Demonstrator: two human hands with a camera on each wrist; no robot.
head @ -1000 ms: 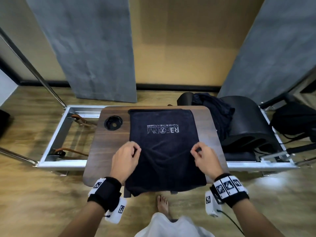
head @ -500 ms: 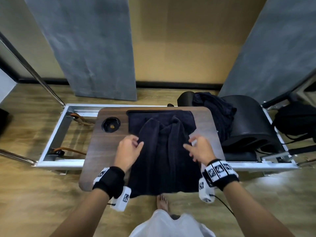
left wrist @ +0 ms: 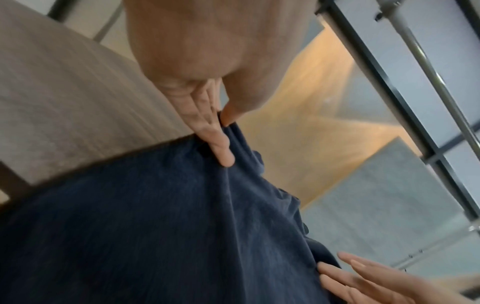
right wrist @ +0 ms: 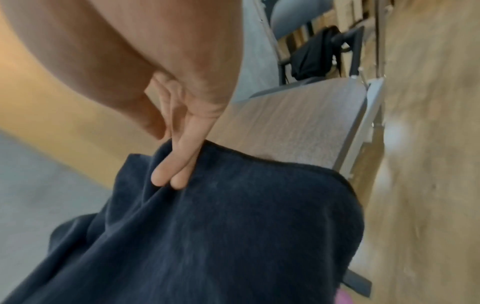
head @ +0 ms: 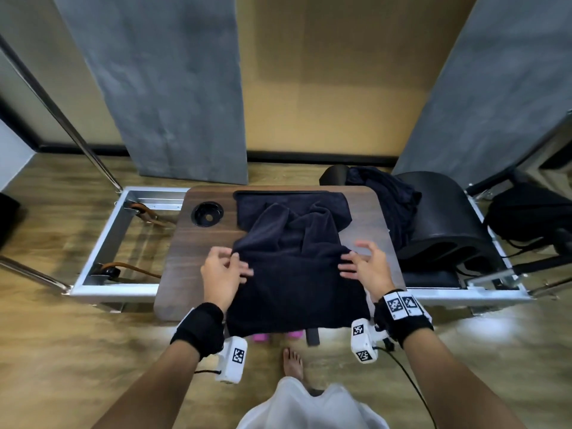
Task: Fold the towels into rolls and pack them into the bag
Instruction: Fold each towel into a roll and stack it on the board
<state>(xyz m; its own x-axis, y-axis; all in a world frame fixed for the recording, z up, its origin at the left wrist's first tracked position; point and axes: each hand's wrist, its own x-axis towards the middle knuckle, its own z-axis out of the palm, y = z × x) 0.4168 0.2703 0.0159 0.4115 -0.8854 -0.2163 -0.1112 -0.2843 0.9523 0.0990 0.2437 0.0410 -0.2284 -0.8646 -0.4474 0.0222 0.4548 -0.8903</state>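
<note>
A dark navy towel (head: 294,274) lies on the wooden tabletop (head: 201,258), rumpled into folds across its middle, with its near end hanging over the front edge. My left hand (head: 235,267) is at the towel's left edge. In the left wrist view the left hand (left wrist: 223,133) pinches that edge between thumb and straight fingers. At the right edge, my right hand (head: 356,261) has its fingers spread. In the right wrist view two straight fingers (right wrist: 168,170) press on the towel (right wrist: 233,226), the thumb apart.
A round black cup holder (head: 208,213) is set in the tabletop's far left. More dark cloth (head: 390,205) is heaped on a black barrel (head: 442,224) to the right, with a black bag (head: 532,212) beyond. A metal frame (head: 102,243) surrounds the table. My bare foot (head: 292,363) is below.
The towel lay flat with its white logo showing; both hands pushed its sides up and away, bunching it and hiding the logo. The hands have drawn back nearer, and the right has opened.
</note>
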